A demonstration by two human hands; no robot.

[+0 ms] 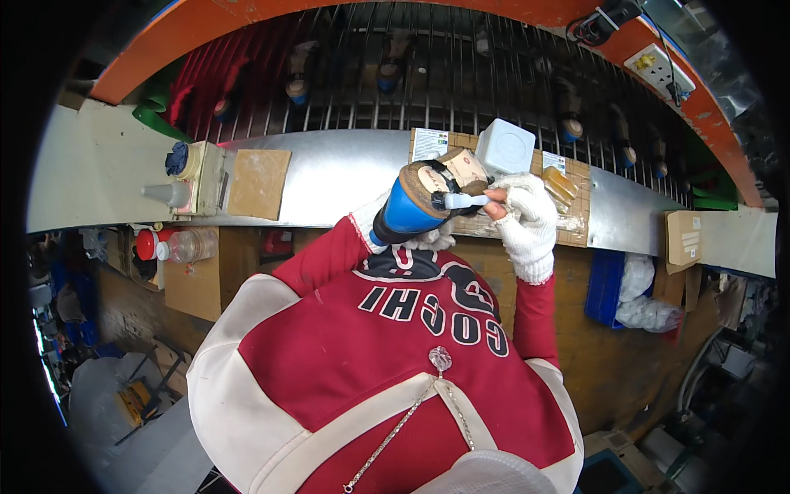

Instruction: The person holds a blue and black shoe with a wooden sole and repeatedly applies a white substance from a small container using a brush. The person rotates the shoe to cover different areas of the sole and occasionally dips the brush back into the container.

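A sandal on a blue shoe last (pixel 411 206) is tilted up over the near edge of the bench, its tan sole side showing. My left hand (pixel 429 240), in a white glove, is wrapped round it from beneath; most of those fingers are hidden behind the last. My right hand (pixel 527 216), gloved with bare fingertips, pinches the pale handle of a small brush (pixel 467 200). The brush's dark tip touches or nearly touches the sole's edge. Just beyond sits a white square tub (pixel 505 146), close to a yellowish block (pixel 559 188) on the cardboard sheet (pixel 578 216).
Beyond the metal bench (pixel 329 181) runs a rack of metal rods (pixel 346 90) carrying several lasts with shoes. A brown board (pixel 257 183) and a grey cone (pixel 167 194) lie to the left. A clear bottle (pixel 193 244) and blue crate (pixel 606 288) are lower down.
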